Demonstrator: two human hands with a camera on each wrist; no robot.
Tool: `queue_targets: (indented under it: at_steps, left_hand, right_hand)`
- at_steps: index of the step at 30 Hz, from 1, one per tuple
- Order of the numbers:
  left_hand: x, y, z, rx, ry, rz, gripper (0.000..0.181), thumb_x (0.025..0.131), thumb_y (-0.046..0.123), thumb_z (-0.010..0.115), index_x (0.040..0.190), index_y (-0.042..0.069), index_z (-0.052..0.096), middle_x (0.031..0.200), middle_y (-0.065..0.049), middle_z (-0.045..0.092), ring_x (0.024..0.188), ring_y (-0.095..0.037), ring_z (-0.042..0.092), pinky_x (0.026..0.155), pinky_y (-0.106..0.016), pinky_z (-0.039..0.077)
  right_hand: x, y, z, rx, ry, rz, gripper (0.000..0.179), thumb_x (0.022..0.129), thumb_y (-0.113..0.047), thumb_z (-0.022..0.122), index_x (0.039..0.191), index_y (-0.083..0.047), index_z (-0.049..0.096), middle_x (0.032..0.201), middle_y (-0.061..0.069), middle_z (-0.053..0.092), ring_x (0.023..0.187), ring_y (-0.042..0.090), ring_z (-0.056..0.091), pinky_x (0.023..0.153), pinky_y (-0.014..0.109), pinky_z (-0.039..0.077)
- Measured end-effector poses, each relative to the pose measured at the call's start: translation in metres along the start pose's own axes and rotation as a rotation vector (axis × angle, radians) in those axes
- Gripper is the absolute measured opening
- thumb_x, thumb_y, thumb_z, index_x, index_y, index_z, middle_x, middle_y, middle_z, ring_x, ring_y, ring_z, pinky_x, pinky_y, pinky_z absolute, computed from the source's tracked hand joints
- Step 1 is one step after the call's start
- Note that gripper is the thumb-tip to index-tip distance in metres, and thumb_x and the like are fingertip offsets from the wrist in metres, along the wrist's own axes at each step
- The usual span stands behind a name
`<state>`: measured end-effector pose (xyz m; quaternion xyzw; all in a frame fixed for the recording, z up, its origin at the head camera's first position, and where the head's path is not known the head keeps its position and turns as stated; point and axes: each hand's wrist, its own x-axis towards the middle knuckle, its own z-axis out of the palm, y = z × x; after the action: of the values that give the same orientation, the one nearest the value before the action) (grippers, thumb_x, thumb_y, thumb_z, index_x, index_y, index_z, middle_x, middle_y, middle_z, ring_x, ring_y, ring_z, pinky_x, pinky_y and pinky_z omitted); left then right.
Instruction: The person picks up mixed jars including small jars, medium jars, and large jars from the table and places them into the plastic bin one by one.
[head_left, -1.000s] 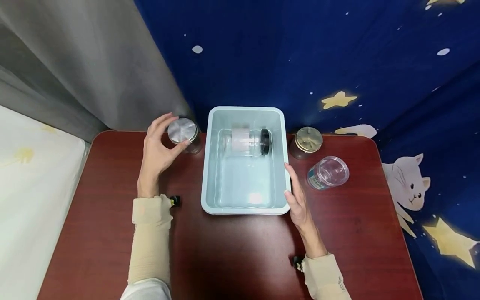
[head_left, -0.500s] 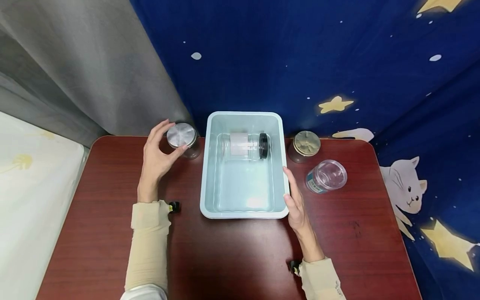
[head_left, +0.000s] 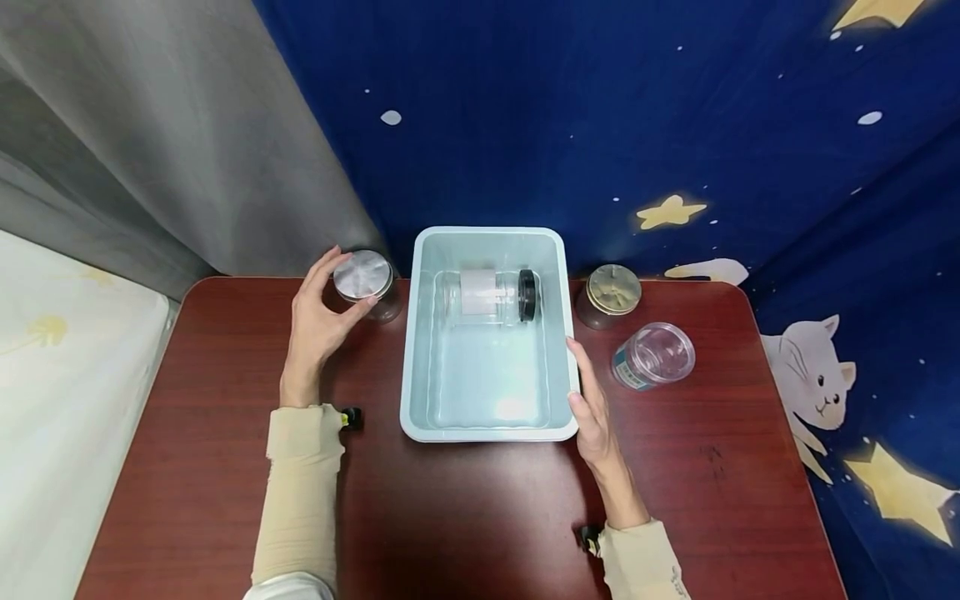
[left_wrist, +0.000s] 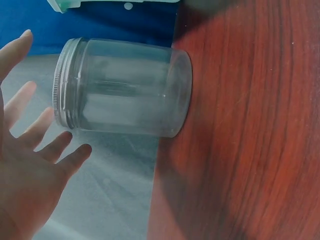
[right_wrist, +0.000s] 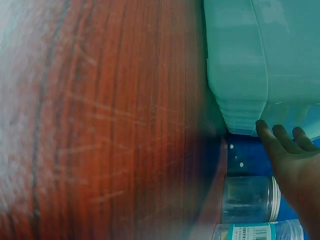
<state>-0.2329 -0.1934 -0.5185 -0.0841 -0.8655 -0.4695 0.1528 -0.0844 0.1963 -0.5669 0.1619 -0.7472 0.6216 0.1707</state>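
My left hand (head_left: 318, 329) is spread around the silver lid of a clear jar (head_left: 386, 302) at the left of the bin. In the left wrist view the jar (left_wrist: 130, 90) stands on the table, and the thumb and fingers (left_wrist: 37, 132) reach toward its lid with a gap between. My right hand (head_left: 596, 417) rests against the right rim of a pale blue bin (head_left: 491, 433), its fingertips at the rim. In the right wrist view its extended fingers (right_wrist: 280, 137) lie along the bin's side (right_wrist: 240, 75). Inside the bin a clear jar with a black lid (head_left: 480, 292) lies on its side.
Right of the bin stand a gold-lidded jar (head_left: 613, 292) and a clear plastic jar with a teal label (head_left: 652, 357). The reddish-brown table (head_left: 465, 517) runs back to a grey curtain (head_left: 187, 125) and a blue starry curtain (head_left: 525, 100).
The whole head view has shifted slightly, with everything sitting lower in it. Both hands keep nearly the same places by the silver-lidded jar and the bin's rim.
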Motion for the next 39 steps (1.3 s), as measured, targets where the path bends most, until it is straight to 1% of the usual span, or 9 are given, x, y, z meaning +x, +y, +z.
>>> queue_targets:
  at_steps: [5,7,10,16,23,29,32,35,39]
  left_hand:
    - [0.000,-0.003,0.001,0.016,-0.046,-0.033,0.074,0.075,0.021,0.087,0.141,0.017,0.056,0.152,-0.001,0.044,0.140,-0.017,0.039,0.112,-0.043,0.030]
    - [0.000,-0.005,0.001,0.016,-0.055,-0.040,0.074,0.075,0.021,0.087,0.142,0.017,0.055,0.153,-0.001,0.044,0.140,-0.018,0.039,0.112,-0.045,0.030]
    - [0.000,-0.007,0.003,0.013,-0.051,-0.039,0.074,0.074,0.021,0.087,0.142,0.017,0.056,0.153,-0.001,0.043,0.139,-0.018,0.039,0.111,-0.045,0.031]
    - [0.000,-0.011,0.005,0.012,-0.023,-0.037,0.072,0.073,0.020,0.089,0.139,0.016,0.059,0.153,-0.002,0.042,0.138,-0.019,0.041,0.106,-0.046,0.037]
    - [-0.001,-0.016,0.006,0.029,-0.036,-0.045,0.067,0.075,0.021,0.087,0.137,0.016,0.061,0.152,-0.003,0.044,0.138,-0.023,0.042,0.110,-0.048,0.033]
    - [-0.001,-0.018,0.010,0.038,-0.043,-0.054,0.065,0.075,0.021,0.087,0.135,0.016,0.061,0.151,-0.003,0.046,0.138,-0.024,0.043,0.109,-0.046,0.034]
    - [-0.002,-0.020,0.012,0.019,-0.042,-0.067,0.064,0.077,0.020,0.086,0.136,0.017,0.061,0.150,-0.002,0.048,0.137,-0.023,0.044,0.110,-0.045,0.033]
    - [-0.003,-0.022,0.013,-0.015,-0.044,-0.099,0.065,0.078,0.020,0.086,0.137,0.022,0.060,0.148,0.001,0.050,0.134,-0.021,0.046,0.108,-0.044,0.034]
    - [-0.005,-0.024,0.015,-0.066,-0.061,-0.149,0.067,0.079,0.019,0.085,0.139,0.027,0.057,0.146,0.001,0.051,0.125,-0.021,0.051,0.102,-0.044,0.040]
  right_hand:
    - [0.000,0.001,0.001,0.008,-0.004,0.017,0.060,0.096,-0.020,0.039,0.152,0.001,0.035,0.154,0.020,0.038,0.141,0.022,0.035,0.116,0.030,0.021]
    - [0.001,0.001,0.001,0.015,-0.006,0.018,0.061,0.095,-0.020,0.039,0.152,0.000,0.034,0.154,0.019,0.038,0.141,0.022,0.035,0.116,0.030,0.021]
    - [0.001,0.002,0.001,0.023,-0.003,0.014,0.061,0.095,-0.019,0.039,0.152,0.001,0.034,0.154,0.020,0.038,0.140,0.021,0.036,0.116,0.030,0.022]
    - [0.001,0.002,0.001,0.010,0.002,0.009,0.061,0.094,-0.015,0.038,0.150,0.005,0.035,0.152,0.023,0.038,0.141,0.019,0.035,0.116,0.030,0.022]
    - [-0.001,0.006,0.002,0.017,0.006,0.015,0.061,0.091,-0.010,0.037,0.149,0.008,0.035,0.151,0.026,0.038,0.140,0.017,0.036,0.115,0.028,0.022]
    - [0.000,0.003,0.002,0.011,0.015,-0.003,0.061,0.091,-0.010,0.037,0.150,0.007,0.035,0.151,0.025,0.039,0.141,0.017,0.035,0.116,0.029,0.022]
    - [0.000,0.000,0.002,0.011,0.016,0.003,0.061,0.093,-0.013,0.037,0.150,0.006,0.035,0.152,0.023,0.038,0.141,0.018,0.034,0.116,0.029,0.021]
    - [0.000,0.000,0.001,0.008,0.012,0.010,0.061,0.094,-0.016,0.037,0.151,0.004,0.034,0.153,0.021,0.038,0.141,0.020,0.034,0.116,0.030,0.020]
    - [-0.001,0.001,0.001,0.006,0.008,0.016,0.061,0.094,-0.018,0.037,0.152,0.000,0.035,0.154,0.019,0.037,0.141,0.023,0.034,0.117,0.032,0.020]
